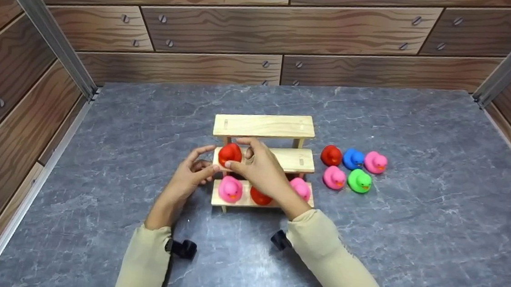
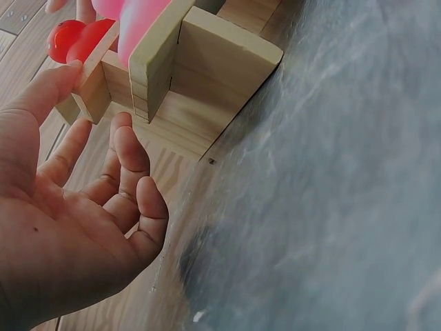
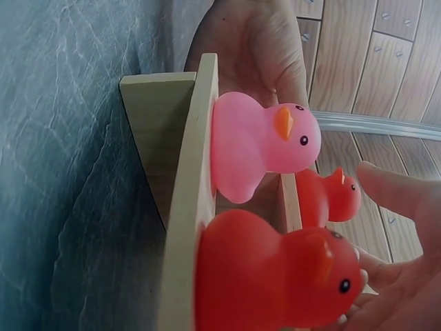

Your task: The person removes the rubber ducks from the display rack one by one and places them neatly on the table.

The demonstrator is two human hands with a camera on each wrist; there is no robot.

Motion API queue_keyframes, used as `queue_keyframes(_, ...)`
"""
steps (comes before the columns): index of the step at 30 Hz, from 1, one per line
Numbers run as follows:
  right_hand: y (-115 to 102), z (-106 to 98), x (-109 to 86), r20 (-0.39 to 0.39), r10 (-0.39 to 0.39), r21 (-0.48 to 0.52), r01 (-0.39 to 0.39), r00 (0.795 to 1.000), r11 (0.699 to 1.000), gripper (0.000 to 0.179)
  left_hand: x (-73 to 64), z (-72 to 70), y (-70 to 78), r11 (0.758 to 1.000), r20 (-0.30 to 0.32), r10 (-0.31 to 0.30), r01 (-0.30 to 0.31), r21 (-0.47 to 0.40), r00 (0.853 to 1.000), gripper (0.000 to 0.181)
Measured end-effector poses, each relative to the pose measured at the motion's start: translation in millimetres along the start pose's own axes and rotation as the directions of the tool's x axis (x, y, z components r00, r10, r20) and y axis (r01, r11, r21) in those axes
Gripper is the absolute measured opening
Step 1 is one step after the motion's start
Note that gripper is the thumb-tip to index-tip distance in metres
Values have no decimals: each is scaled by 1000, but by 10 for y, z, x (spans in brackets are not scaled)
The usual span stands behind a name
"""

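Observation:
A three-step wooden stand (image 1: 263, 126) is on the table. My left hand (image 1: 188, 173) holds the left end of its middle step, thumb at the front corner and forefinger at the side. A red rubber duck (image 1: 230, 154) sits on that end of the middle step. Around this duck my right hand (image 1: 262, 169) is spread; in the right wrist view a small gap shows between finger and duck. On the bottom step stand a pink duck (image 1: 230, 189), a red duck (image 3: 248, 269) and another pink duck (image 1: 299, 189), partly covered by my right hand in the head view.
Right of the stand several more ducks are grouped: red (image 1: 331, 155), blue (image 1: 353, 159), pink (image 1: 375, 162), pink (image 1: 334, 177) and green (image 1: 359, 181). Wood-patterned walls (image 1: 291, 32) and metal posts (image 1: 46, 26) border the grey table (image 1: 411, 247).

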State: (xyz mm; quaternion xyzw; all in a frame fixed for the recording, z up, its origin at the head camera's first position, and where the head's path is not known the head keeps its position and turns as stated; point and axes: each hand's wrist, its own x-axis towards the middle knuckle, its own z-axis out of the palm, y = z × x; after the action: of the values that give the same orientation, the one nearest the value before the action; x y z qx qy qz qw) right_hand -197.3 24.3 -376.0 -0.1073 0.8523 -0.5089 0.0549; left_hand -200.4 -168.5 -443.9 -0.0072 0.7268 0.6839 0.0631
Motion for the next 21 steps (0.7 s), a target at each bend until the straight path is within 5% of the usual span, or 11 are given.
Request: queue_keyframes(21,-73,92,0,7,26,-240,-24,1000,970,56,5,-15,-8,1000,20,2,-1,-24,1000,53)
